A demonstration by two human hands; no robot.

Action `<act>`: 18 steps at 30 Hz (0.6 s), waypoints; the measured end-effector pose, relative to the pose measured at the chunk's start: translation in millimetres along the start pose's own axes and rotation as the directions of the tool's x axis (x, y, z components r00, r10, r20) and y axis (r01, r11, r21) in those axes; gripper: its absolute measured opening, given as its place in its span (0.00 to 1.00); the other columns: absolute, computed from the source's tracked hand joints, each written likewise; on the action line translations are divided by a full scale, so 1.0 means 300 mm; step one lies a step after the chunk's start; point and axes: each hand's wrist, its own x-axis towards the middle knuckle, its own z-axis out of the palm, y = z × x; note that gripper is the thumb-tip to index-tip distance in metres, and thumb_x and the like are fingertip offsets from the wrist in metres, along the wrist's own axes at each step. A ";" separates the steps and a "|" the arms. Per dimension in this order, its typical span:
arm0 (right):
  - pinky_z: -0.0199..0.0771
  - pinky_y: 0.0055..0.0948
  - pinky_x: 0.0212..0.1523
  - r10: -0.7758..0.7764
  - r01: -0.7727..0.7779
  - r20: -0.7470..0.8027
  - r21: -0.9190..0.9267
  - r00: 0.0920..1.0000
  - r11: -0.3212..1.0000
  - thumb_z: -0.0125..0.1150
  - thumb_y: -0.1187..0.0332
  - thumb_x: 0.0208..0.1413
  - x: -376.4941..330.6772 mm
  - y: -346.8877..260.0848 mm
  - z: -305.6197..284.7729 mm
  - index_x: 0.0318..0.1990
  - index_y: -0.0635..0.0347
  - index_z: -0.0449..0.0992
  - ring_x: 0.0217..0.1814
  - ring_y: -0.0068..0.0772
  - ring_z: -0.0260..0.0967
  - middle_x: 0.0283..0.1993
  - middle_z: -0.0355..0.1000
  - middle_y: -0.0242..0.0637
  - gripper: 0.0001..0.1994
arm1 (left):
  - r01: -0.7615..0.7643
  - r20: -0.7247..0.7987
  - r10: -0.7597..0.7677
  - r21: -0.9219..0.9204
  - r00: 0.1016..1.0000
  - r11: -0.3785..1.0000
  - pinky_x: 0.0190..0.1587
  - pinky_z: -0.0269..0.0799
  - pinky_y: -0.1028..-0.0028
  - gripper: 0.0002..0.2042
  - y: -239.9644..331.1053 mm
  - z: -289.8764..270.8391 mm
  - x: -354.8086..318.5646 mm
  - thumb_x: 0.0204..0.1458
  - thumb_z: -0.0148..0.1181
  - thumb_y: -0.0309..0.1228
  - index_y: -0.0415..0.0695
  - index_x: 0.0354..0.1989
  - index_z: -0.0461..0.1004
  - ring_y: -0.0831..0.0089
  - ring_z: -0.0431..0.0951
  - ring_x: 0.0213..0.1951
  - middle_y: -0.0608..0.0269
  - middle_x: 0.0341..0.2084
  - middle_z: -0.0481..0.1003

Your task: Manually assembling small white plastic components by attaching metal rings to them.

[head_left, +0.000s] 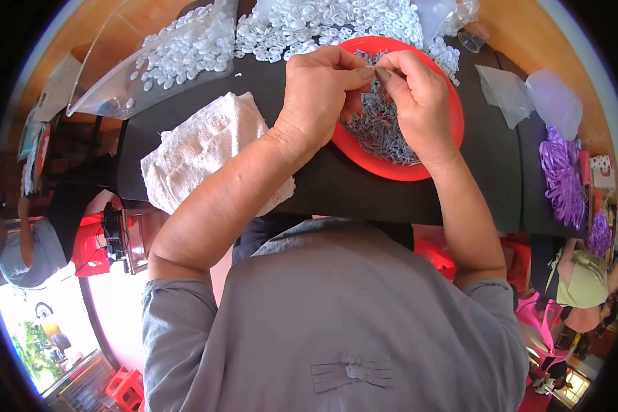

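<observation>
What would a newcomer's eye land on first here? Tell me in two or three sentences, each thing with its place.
First the bright red plate at the table's centre, heaped with small grey pieces. Just above it the left hand and right hand meet fingertip to fingertip, pinching something tiny. Behind them a mound of white ring-shaped parts spreads along the far edge, and a crumpled white cloth lies to the left.
</observation>
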 end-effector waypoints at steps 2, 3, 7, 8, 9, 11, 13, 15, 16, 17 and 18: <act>0.65 0.20 0.28 0.023 -0.023 0.002 0.034 1.000 0.999 0.54 0.80 0.57 0.005 0.001 -0.010 0.36 0.65 0.71 0.27 0.17 0.64 0.28 0.70 0.29 0.02 | 0.030 -0.005 -0.030 -0.020 1.000 0.999 0.17 0.62 0.79 0.03 0.006 0.002 -0.002 0.52 0.60 0.24 0.36 0.31 0.76 0.79 0.69 0.16 0.63 0.20 0.74; 0.65 0.20 0.28 0.024 -0.024 0.005 0.023 1.000 0.999 0.55 0.80 0.57 0.006 0.000 -0.014 0.36 0.64 0.71 0.28 0.17 0.64 0.28 0.70 0.29 0.02 | 0.037 0.003 -0.037 -0.026 0.999 0.999 0.17 0.63 0.79 0.04 0.009 0.003 -0.002 0.52 0.60 0.24 0.36 0.32 0.76 0.78 0.70 0.17 0.63 0.21 0.75; 0.65 0.20 0.29 0.012 -0.012 0.014 -0.014 1.000 1.000 0.56 0.79 0.57 0.008 -0.007 -0.015 0.36 0.64 0.71 0.28 0.17 0.63 0.28 0.70 0.29 0.01 | 0.042 0.033 -0.041 -0.016 0.999 0.999 0.17 0.64 0.79 0.04 0.005 -0.002 0.000 0.52 0.61 0.24 0.36 0.33 0.76 0.78 0.71 0.17 0.63 0.22 0.75; 0.65 0.20 0.29 0.013 -0.013 0.014 -0.013 1.000 1.000 0.56 0.79 0.57 0.009 -0.006 -0.016 0.36 0.64 0.71 0.28 0.17 0.63 0.28 0.70 0.29 0.01 | 0.043 0.033 -0.042 -0.015 0.999 0.999 0.17 0.64 0.79 0.04 0.005 -0.002 0.001 0.52 0.61 0.24 0.36 0.33 0.76 0.78 0.71 0.17 0.63 0.22 0.75; 0.65 0.20 0.29 0.006 -0.006 0.018 -0.017 1.000 1.000 0.56 0.79 0.57 0.010 -0.004 -0.017 0.36 0.64 0.71 0.28 0.17 0.63 0.28 0.70 0.29 0.01 | 0.041 0.022 -0.041 0.015 0.999 0.999 0.17 0.64 0.80 0.04 0.006 -0.002 0.002 0.52 0.61 0.24 0.37 0.33 0.76 0.78 0.71 0.17 0.63 0.22 0.75; 0.65 0.20 0.29 0.000 0.000 0.023 -0.021 1.000 1.000 0.56 0.78 0.57 0.010 -0.001 -0.018 0.36 0.64 0.71 0.28 0.17 0.64 0.27 0.69 0.30 0.01 | 0.040 0.011 -0.041 0.045 0.999 0.998 0.17 0.64 0.80 0.04 0.006 -0.003 0.004 0.52 0.61 0.24 0.37 0.33 0.76 0.79 0.71 0.17 0.63 0.21 0.75; 0.65 0.20 0.29 -0.011 0.012 0.020 -0.039 1.000 0.999 0.56 0.78 0.57 0.007 0.001 -0.019 0.36 0.65 0.71 0.28 0.18 0.64 0.27 0.69 0.30 0.01 | 0.028 0.014 -0.029 0.123 0.999 0.992 0.16 0.63 0.80 0.04 0.006 -0.005 0.005 0.52 0.61 0.24 0.37 0.33 0.76 0.79 0.71 0.17 0.63 0.21 0.75; 0.65 0.21 0.29 -0.026 0.027 0.022 -0.052 0.999 0.998 0.56 0.79 0.57 0.008 0.002 -0.019 0.36 0.65 0.71 0.28 0.18 0.64 0.27 0.69 0.30 0.01 | 0.021 0.022 -0.024 0.126 0.999 0.992 0.16 0.63 0.81 0.04 0.005 -0.007 0.004 0.52 0.61 0.25 0.37 0.32 0.76 0.80 0.70 0.16 0.64 0.20 0.75; 0.65 0.21 0.28 -0.042 0.044 0.024 -0.065 0.999 0.997 0.55 0.79 0.57 0.007 0.001 -0.019 0.36 0.65 0.71 0.28 0.19 0.64 0.27 0.69 0.30 0.02 | 0.015 0.031 -0.019 0.129 0.999 0.992 0.15 0.62 0.81 0.04 0.004 -0.008 0.004 0.52 0.61 0.25 0.37 0.32 0.76 0.80 0.70 0.16 0.64 0.19 0.74; 0.65 0.21 0.28 -0.040 0.042 0.023 -0.065 0.999 0.997 0.55 0.79 0.57 0.007 0.001 -0.020 0.36 0.65 0.71 0.28 0.19 0.64 0.27 0.69 0.30 0.02 | 0.017 0.031 -0.021 0.129 0.999 0.991 0.15 0.62 0.81 0.04 0.004 -0.006 0.002 0.52 0.61 0.25 0.37 0.32 0.76 0.80 0.70 0.16 0.64 0.19 0.74; 0.66 0.21 0.28 -0.025 0.026 0.029 -0.054 0.999 0.998 0.55 0.80 0.57 0.007 -0.002 -0.019 0.36 0.65 0.71 0.27 0.19 0.64 0.27 0.69 0.30 0.02 | 0.018 0.021 -0.021 0.149 1.000 0.989 0.15 0.61 0.81 0.04 0.006 -0.001 -0.002 0.52 0.61 0.25 0.37 0.31 0.75 0.81 0.69 0.16 0.65 0.19 0.74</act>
